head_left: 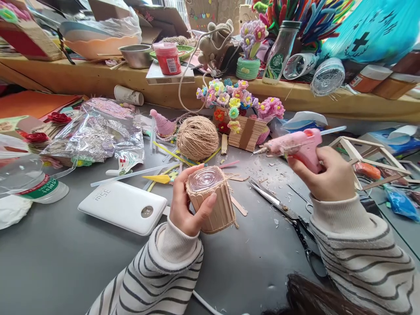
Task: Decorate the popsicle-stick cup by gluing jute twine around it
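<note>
Tabletop (249,267), glue gun (305,144) in right hand (333,175)

In the middle of the frame, stick cup (218,210) in the left fingers (202,213). Right of it, on the tabletop (243,267), scissors (290,213); higher, glue gun (306,149) in the right fingers (330,162). Left of the cup, power bank (121,206), then bottle (41,186) near the frame's left edge. Behind the cup, twine ball (197,138), with flower box (246,133) to its right; farther behind, shelf (98,81).

Stick-clad cup (217,211), underside apparently hidden
</note>
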The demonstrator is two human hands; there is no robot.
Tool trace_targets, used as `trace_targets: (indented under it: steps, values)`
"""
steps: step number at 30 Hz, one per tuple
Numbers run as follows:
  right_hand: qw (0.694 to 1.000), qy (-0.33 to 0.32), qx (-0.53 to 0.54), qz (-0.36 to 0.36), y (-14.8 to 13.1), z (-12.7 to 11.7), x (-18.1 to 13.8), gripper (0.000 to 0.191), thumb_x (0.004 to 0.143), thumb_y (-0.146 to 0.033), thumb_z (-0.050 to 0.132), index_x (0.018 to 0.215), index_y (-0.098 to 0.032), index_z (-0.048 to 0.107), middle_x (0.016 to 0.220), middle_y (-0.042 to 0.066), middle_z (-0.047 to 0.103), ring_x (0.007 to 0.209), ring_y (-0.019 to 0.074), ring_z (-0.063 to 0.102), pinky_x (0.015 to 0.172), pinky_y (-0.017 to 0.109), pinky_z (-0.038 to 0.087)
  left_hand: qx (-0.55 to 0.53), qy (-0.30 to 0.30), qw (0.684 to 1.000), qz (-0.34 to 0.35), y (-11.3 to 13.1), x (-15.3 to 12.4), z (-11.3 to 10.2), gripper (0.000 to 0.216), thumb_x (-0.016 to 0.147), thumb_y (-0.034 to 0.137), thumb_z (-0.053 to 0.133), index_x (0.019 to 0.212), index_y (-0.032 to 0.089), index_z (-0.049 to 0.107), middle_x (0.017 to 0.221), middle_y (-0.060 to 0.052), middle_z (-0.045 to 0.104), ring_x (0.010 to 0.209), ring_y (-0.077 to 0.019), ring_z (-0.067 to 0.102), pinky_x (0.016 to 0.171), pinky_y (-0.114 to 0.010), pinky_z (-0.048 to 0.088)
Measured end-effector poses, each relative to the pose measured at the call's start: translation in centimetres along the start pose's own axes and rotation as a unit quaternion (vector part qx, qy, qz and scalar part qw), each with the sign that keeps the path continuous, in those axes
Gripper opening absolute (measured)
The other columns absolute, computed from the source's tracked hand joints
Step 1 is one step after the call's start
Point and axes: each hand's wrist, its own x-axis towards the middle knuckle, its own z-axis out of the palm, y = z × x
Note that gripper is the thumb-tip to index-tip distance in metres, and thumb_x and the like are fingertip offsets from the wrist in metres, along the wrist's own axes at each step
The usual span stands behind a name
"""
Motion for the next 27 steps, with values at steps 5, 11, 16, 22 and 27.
trace_targets:
  steps: [5,11,16,22,27]
  values:
    - [0.991,-0.129,-0.026,0.038,0.9,2.5,-1.2,0.040,0.073,-0.056,0.053,0.055,-0.022,0.044,0.055,-0.001,0.046,0.051,0.0140,0.042,0.051,0.028,0.030,0.006,-0.001,1.000,-0.007,0.1,0.1,-0.1,0.055,0.074,0.041,0.070,0.120,0.019,0.049,0.120,-0.009,0.062,0.100,-0.0226,0.065,0.086,-0.033,0.051]
    - [0.984,-0.159,-0.070,0.046,1.4,4.3,-2.3,0.028,0.073,-0.047,0.058,0.074,-0.019,0.057,0.066,0.007,0.061,0.059,0.0207,0.053,0.055,0.031,0.036,0.012,-0.002,1.000,0.002,0.0,0.0,-0.1,0.054,0.074,0.040,0.070,0.120,0.020,0.050,0.121,-0.009,0.062,0.102,-0.0227,0.064,0.086,-0.033,0.051]
    - [0.983,-0.172,-0.060,0.014,2.5,5.1,-1.7,0.040,0.079,-0.053,0.053,0.076,-0.014,0.061,0.071,0.016,0.065,0.071,0.0299,0.060,0.068,0.042,0.044,-0.007,-0.002,1.000,0.007,0.1,-0.1,0.0,0.054,0.071,0.037,0.073,0.118,0.020,0.052,0.119,-0.008,0.064,0.101,-0.0212,0.065,0.085,-0.030,0.051]
    - [0.977,-0.174,0.092,-0.088,-2.8,1.5,-1.0,0.038,0.091,-0.048,0.045,0.110,-0.019,0.060,0.099,0.009,0.070,0.090,0.0213,0.065,0.078,0.035,0.052,-0.075,-0.012,0.997,-0.031,0.1,-0.2,0.0,0.054,0.070,0.040,0.075,0.115,0.022,0.052,0.120,-0.008,0.065,0.104,-0.0207,0.064,0.090,-0.030,0.050]
    - [0.884,-0.206,0.360,-0.216,-7.2,-0.5,-0.9,0.027,0.086,-0.017,0.057,0.113,-0.020,0.059,0.107,0.007,0.068,0.101,0.0163,0.063,0.086,0.030,0.052,-0.110,-0.037,0.990,-0.076,0.3,-0.2,0.0,0.052,0.071,0.043,0.074,0.113,0.022,0.053,0.122,-0.008,0.064,0.108,-0.0231,0.063,0.095,-0.035,0.048]
